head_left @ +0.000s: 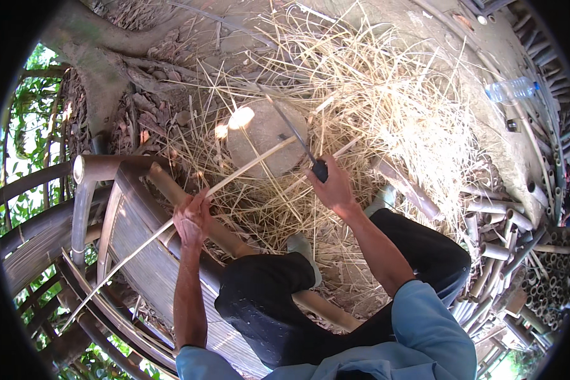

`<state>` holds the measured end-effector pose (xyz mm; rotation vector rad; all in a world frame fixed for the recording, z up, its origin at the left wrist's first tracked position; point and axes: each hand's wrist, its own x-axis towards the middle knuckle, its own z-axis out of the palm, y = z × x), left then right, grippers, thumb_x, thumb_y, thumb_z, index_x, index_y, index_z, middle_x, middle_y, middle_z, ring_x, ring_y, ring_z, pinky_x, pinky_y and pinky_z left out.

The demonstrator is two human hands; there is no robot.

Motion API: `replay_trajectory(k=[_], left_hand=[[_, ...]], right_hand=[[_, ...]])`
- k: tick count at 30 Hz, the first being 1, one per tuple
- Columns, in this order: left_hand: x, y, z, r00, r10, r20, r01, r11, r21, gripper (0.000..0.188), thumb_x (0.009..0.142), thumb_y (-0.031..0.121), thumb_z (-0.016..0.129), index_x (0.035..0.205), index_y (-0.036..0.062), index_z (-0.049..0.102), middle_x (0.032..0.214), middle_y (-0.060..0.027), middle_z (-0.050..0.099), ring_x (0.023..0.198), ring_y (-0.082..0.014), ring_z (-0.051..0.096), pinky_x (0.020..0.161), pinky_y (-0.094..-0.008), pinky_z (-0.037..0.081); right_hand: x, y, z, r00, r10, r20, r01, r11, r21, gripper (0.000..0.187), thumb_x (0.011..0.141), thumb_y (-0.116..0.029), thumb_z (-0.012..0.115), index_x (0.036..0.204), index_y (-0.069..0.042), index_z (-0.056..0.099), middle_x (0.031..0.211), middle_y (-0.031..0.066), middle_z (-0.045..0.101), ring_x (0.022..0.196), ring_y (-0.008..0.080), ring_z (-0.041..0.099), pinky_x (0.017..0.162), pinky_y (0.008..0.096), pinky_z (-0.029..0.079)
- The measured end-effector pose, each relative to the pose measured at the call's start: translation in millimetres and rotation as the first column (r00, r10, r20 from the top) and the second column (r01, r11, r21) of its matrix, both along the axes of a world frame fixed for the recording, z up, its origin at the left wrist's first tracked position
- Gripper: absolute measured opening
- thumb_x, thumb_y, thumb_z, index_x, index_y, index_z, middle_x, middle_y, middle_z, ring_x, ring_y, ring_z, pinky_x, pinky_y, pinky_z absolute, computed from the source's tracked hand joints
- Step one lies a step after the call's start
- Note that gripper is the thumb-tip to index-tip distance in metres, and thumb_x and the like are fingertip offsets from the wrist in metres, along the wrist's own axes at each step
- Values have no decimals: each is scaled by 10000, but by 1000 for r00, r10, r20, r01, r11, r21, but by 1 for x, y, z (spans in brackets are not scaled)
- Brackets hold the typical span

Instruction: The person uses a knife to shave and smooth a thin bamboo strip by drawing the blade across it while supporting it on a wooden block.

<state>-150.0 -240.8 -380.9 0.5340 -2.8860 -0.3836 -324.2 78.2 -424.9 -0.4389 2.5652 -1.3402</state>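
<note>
My left hand [192, 218] is closed around a long, pale bamboo strip [250, 164]. The strip runs from the lower left, through my fingers, up over a round wooden block [247, 142]. In my right hand [334, 183] is the dark handle of a knife [291, 125], its long narrow blade slanting up and left over the block's right side. The strip's far end lies by the blade; whether they touch I cannot tell. Thin pale shavings [361, 82] surround the block in a loose heap.
I sit on a bamboo bench [149, 253], my feet on the littered ground. Cut bamboo tubes [554, 263] are stacked at the right, below a clear plastic bottle [512, 90]. Tree roots [101, 82] spread at the upper left. A bamboo piece [408, 190] lies near my right foot.
</note>
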Motion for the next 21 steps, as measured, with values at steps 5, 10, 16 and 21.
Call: replay_trajectory(k=[5,10,16,21], left_hand=[[-7,9,19,982,3,188,-46,973,226,237,949,306,689,940,81,763,773,-138,722,673,-365,691,614,-439,532],[-16,12,15,988,-16,154,-23,970,243,291,952,353,692,943,72,767,750,-162,708,642,-358,685,586,-419,524],[-50,13,6,933,-10,360,-71,975,213,368,968,411,666,982,61,779,711,-168,712,584,-321,691,581,-430,520],[-49,5,-7,947,22,321,-101,968,231,409,959,442,674,1039,54,778,674,-121,693,603,-227,671,586,-359,506]], right_hand=[[18,14,-33,985,-22,169,12,998,61,430,912,-280,742,1177,-13,534,772,233,666,724,426,695,642,473,537],[14,14,-60,986,3,165,-5,1000,17,392,913,-244,742,1135,-6,524,717,252,646,677,454,680,583,492,522],[-20,13,-93,997,-18,69,15,999,38,375,910,-278,706,1127,-27,530,741,228,657,690,443,676,606,513,522],[-36,11,-98,999,-27,-39,23,996,-85,390,931,-257,702,1205,-28,547,767,201,665,630,371,668,594,444,513]])
